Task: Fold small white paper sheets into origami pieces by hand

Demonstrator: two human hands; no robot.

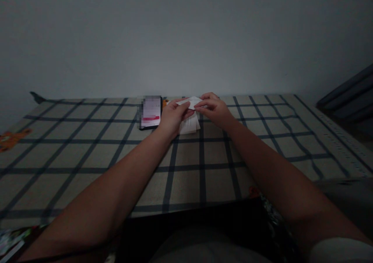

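Observation:
A small folded piece of white paper is held up between my two hands above the cloth. My left hand pinches its left side, thumb on top. At its right edge, the fingertips of my right hand close on the paper. Below them lies more white paper, partly hidden by my left hand; I cannot tell whether it is one sheet or several. Just left of my left hand rests a phone with a lit screen and a dark case, part of it blurred out.
A checked cloth in pale and dark blue covers the surface. A plain wall rises behind its far edge. Dark folded fabric hangs at the right. An orange animal print shows at the left.

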